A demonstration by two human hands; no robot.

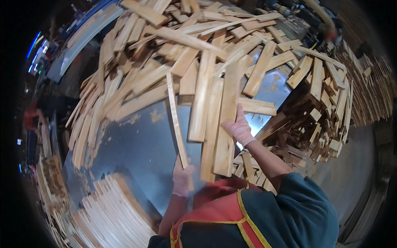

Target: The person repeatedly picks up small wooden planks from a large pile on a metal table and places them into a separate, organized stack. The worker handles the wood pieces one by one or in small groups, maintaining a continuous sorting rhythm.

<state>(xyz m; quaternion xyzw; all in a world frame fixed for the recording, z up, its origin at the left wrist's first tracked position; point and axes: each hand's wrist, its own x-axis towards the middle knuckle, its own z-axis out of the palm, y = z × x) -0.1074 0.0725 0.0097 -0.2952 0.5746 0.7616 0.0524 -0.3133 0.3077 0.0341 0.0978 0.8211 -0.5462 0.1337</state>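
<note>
My left hand [182, 177], in a pale work glove, is closed round the lower end of a narrow wooden board [175, 120] turned on its edge. My right hand [239, 127] wears a similar glove and grips the right edge of a wide wooden board [226, 142], its thumb lying across the face. Beside that board, on its left, lie another long board [211, 132] and a shorter one [199, 103], both reaching toward me over the metal tabletop [132, 142]. The fingers under the boards are hidden.
A loose heap of boards [165, 45] covers the table's far part. Short wood pieces [326, 107] are piled on the right, with tall stacks of boards [364, 91] behind. At the near left stands a neat stack of boards [111, 213]. A hose [322, 16] hangs at the far right.
</note>
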